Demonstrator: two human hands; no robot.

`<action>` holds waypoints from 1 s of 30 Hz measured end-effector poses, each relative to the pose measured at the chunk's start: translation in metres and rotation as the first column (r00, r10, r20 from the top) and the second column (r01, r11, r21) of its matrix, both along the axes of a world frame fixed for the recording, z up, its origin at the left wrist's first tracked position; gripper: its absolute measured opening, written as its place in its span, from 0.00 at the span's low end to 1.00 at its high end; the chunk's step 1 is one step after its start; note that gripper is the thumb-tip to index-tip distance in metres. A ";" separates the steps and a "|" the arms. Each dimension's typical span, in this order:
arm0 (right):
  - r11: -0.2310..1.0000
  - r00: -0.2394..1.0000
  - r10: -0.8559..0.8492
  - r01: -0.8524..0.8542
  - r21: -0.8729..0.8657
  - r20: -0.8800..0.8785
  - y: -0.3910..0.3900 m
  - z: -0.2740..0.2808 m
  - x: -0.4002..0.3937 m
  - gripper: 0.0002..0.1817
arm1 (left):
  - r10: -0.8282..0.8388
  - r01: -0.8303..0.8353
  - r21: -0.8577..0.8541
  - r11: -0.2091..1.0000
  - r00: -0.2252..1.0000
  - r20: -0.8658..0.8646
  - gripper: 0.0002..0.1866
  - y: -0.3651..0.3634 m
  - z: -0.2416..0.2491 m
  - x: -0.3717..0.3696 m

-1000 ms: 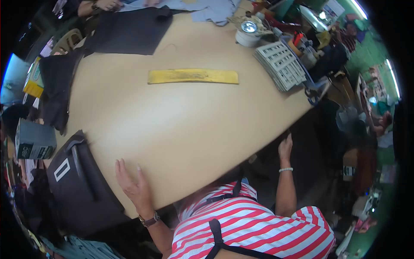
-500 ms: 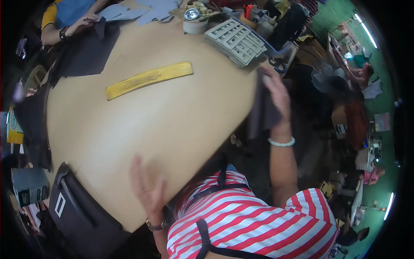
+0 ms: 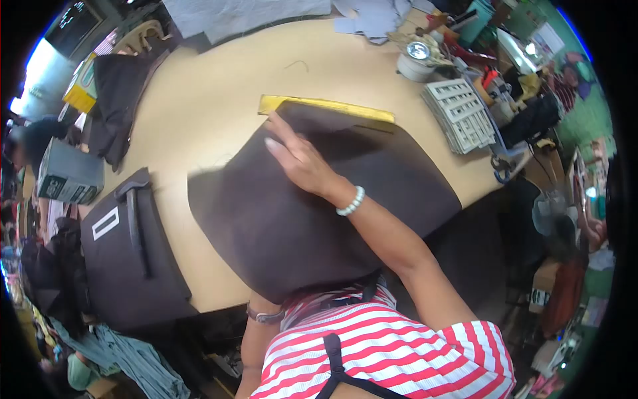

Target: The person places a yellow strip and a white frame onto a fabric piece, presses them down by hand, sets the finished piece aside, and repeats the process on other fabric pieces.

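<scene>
A large dark brown piece of fabric (image 3: 319, 219) lies over the near part of the table and hangs over its front edge. My right hand (image 3: 302, 159) rests on it near its far left edge, with thumb and fingers apart and stretched out. My left hand is hidden behind the fabric's near left edge; only its wrist, with a watch or band (image 3: 266, 315), shows. Just beyond the fabric's far edge lies a yellow strip (image 3: 325, 106), partly covered by it.
Left on the table lies a dark folded piece with a hammer-like tool (image 3: 137, 233) on top. White slotted templates (image 3: 458, 113), a round white container (image 3: 415, 66) and scissors (image 3: 503, 166) are at the right. Light sheets (image 3: 246, 16) lie at the back.
The dark fabric, earlier held at the right table edge by my right hand, now spreads over the table. My right hand has moved left; my left hand has gone behind the fabric. The view has turned.
</scene>
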State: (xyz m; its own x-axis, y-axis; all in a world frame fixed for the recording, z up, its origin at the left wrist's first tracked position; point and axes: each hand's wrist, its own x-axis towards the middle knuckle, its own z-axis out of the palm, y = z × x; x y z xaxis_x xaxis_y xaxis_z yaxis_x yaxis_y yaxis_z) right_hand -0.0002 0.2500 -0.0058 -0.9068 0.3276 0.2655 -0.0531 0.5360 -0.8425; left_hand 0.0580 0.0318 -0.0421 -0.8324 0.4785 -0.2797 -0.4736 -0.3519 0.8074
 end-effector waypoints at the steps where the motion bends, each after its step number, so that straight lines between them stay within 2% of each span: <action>1: 0.983 0.997 -0.033 0.020 0.183 0.068 0.006 -0.012 0.007 0.34 | 0.050 -0.055 0.063 0.997 0.996 0.074 0.42 -0.003 0.007 -0.003; 2: 0.937 0.993 -0.057 0.018 0.349 0.102 0.011 -0.022 0.016 0.34 | 0.084 -0.106 0.134 0.985 0.984 0.160 0.42 -0.005 0.014 -0.004; 4: 0.764 0.981 -0.127 0.004 0.645 0.145 0.019 -0.033 0.030 0.33 | 0.012 -0.117 0.275 0.954 0.935 0.354 0.41 -0.013 0.029 -0.003; 5: 0.770 0.974 -0.159 0.018 0.638 0.164 0.018 -0.034 0.031 0.33 | -0.037 -0.129 0.344 0.930 0.899 0.436 0.41 -0.019 0.033 -0.005; 6: 0.774 0.966 -0.186 0.030 0.633 0.180 0.016 -0.032 0.029 0.32 | -0.199 0.032 0.536 0.844 0.946 0.257 0.33 -0.025 0.032 -0.006; 7: 0.777 0.959 -0.206 0.040 0.628 0.194 0.013 -0.031 0.025 0.32 | -0.176 0.130 0.291 0.948 0.974 0.139 0.32 -0.027 0.033 -0.002; 8: 0.763 0.949 -0.242 0.057 0.644 0.202 0.011 -0.031 0.021 0.32 | -0.176 0.176 0.012 0.984 0.984 0.022 0.32 -0.026 0.037 0.006; 9: 0.753 0.943 -0.259 0.063 0.655 0.207 0.010 -0.031 0.019 0.32 | -0.196 0.166 -0.278 0.946 0.977 -0.081 0.33 -0.021 0.043 0.013; 11: 0.742 0.936 -0.278 0.066 0.668 0.216 0.011 -0.030 0.015 0.33 | -0.015 -0.102 -0.330 0.938 0.942 -0.336 0.38 -0.011 0.028 0.015; 12: 0.754 0.938 -0.243 0.022 0.656 0.247 0.015 -0.030 0.016 0.33 | -0.222 -0.322 -0.613 0.721 0.731 -0.645 0.39 -0.017 0.019 0.008; 14: 0.763 0.935 -0.191 -0.050 0.644 0.298 0.032 -0.023 0.024 0.34 | -0.262 -0.452 -0.623 0.638 0.633 -0.728 0.39 -0.028 0.028 -0.016; 16: 0.754 0.926 -0.189 -0.077 0.653 0.327 0.048 -0.018 0.043 0.35 | -0.306 -0.486 -0.688 0.540 0.648 -0.698 0.38 -0.044 0.040 -0.036; 20: 0.691 0.908 -0.291 -0.018 0.722 0.302 0.056 -0.022 0.094 0.35 | -0.242 -0.429 -0.687 0.587 0.717 -0.654 0.23 -0.074 0.045 -0.053; 22: 0.683 0.893 -0.343 0.023 0.730 0.293 0.050 -0.024 0.116 0.35 | -0.348 -0.401 -0.734 0.549 0.689 -0.636 0.19 -0.081 0.040 -0.043; 24: 0.691 0.870 -0.382 0.044 0.721 0.313 0.041 -0.019 0.135 0.36 | -0.368 -0.423 -0.725 0.544 0.656 -0.659 0.16 -0.083 0.034 -0.028; 30: 0.723 0.843 -0.420 0.088 0.685 0.336 0.027 -0.015 0.181 0.41 | -0.402 -0.329 -0.843 0.425 0.766 -0.502 0.15 -0.097 0.048 0.018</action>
